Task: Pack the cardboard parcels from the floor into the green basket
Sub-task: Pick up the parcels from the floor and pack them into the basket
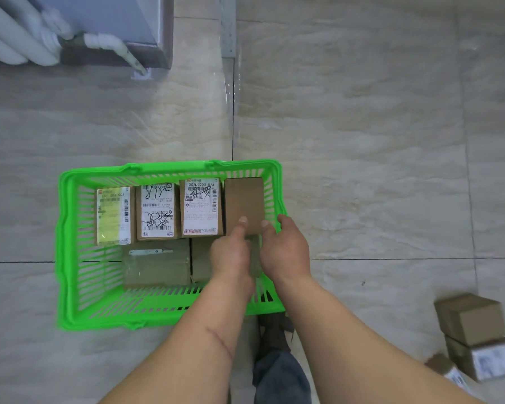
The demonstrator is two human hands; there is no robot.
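Observation:
A green basket (70, 217) stands on the tiled floor at centre left. Along its far wall sit three labelled cardboard parcels (157, 210) side by side, then a plain brown parcel (244, 199) at the right end. Below them, two more brown parcels (158, 265) lie flat on the basket's bottom. My left hand (231, 255) and my right hand (285, 249) are both inside the basket, fingertips resting on the near edge of the plain brown parcel. Neither hand wraps around it.
Several loose cardboard parcels (470, 319) are piled on the floor at the lower right. White pipes (15, 39) and a grey cabinet base (114, 53) fill the top left corner. My leg and shoe (274, 339) are just behind the basket.

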